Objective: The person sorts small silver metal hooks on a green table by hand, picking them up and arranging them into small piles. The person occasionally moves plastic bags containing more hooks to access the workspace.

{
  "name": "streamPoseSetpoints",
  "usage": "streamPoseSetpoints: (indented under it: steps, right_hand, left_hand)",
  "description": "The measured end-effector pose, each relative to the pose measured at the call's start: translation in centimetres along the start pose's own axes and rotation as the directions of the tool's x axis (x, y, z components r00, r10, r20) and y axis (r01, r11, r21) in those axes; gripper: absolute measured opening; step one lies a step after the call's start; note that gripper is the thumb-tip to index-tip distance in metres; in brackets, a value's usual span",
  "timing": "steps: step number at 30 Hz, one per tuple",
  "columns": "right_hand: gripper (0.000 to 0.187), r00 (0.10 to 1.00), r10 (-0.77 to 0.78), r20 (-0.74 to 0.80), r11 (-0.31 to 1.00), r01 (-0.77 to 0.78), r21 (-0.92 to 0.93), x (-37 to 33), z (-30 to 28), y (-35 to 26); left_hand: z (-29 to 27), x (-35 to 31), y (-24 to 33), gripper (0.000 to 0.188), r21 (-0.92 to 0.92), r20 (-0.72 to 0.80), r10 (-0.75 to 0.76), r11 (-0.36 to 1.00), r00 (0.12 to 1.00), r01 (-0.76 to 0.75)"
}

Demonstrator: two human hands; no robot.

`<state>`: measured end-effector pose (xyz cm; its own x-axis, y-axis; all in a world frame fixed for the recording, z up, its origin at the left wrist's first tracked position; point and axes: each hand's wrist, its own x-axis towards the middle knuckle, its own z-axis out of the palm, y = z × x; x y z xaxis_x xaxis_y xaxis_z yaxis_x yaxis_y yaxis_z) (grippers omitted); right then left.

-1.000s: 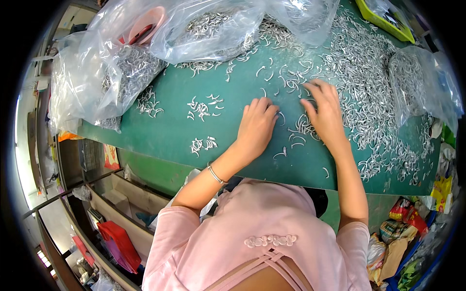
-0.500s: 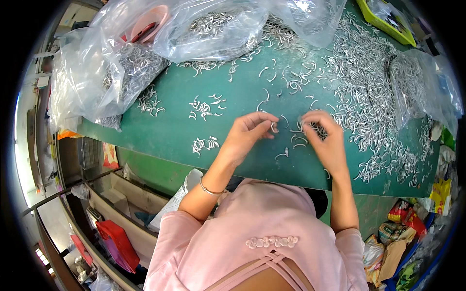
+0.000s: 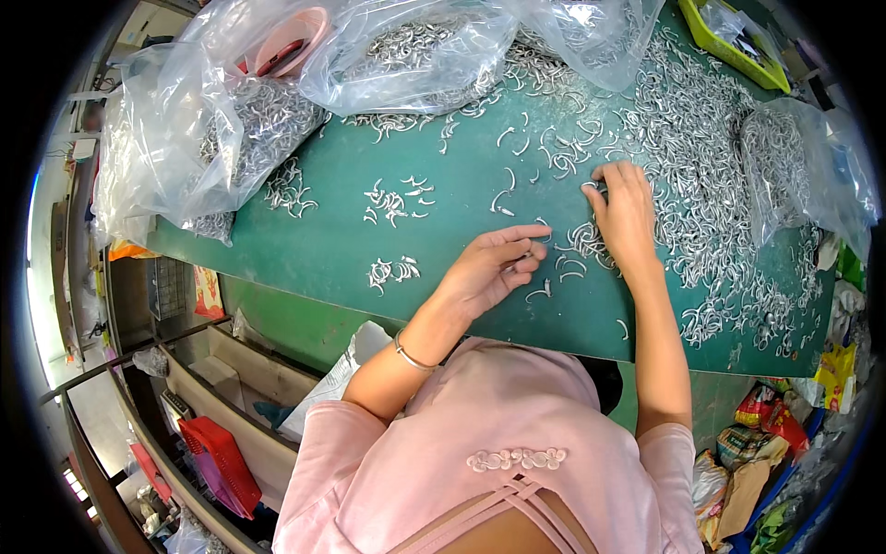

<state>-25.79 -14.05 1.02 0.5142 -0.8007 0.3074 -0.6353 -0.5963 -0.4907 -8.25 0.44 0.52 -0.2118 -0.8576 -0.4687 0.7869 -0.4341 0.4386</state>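
Head view: Across a green desk (image 3: 461, 185), curved metal pieces (image 3: 692, 138) spread in a broad heap at right, with more inside clear bags (image 3: 148, 148) around the far side. Beyond them sit a yellow tray (image 3: 734, 57), far right, and a pink basin (image 3: 295, 33), far left. Mid-desk, the left hand (image 3: 494, 272) extends its index finger, others curled; the right hand (image 3: 626, 217), fingers bent, is beside the heap. Whether the hands pinch anything cannot be told. Two small clusters (image 3: 394, 271) lie left.
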Motion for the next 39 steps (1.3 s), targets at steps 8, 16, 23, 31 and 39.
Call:
streamPoseSetpoints:
  steps: [8,16,23,31,39]
  right_hand:
    - [0.013,0.951,-0.156,0.266,0.942,0.063,0.330,-0.8,-1.8,-4.2]
    - [0.053,0.972,-0.123,0.201,0.983,0.147,-0.108,1.2,2.5,-1.3]
    - [0.033,0.841,-0.333,0.426,0.941,0.269,0.205,-4.6,-3.8,-2.8]
    - [0.020,0.984,0.144,0.103,0.920,-0.172,0.352,-5.2,-3.6,-1.8]
    - [0.029,0.978,-0.126,0.165,0.991,0.118,0.057,-5.9,-2.3,-2.6]
  left_hand:
    - [3.2,0.5,0.6,0.032,-0.159,-0.181,0.041,0.985,0.983,-0.070]
    - [2.0,0.8,0.1,0.033,-0.075,-0.082,0.051,0.996,0.995,-0.057]
    - [0.4,-1.2,0.6,0.034,-0.294,-0.113,0.138,0.941,0.984,-0.166]
    - [1.0,-1.6,0.2,0.032,-0.270,-0.173,0.088,0.954,0.981,-0.133]
    - [-0.4,-1.8,0.2,0.025,-0.542,0.007,0.019,0.840,1.000,-0.012]
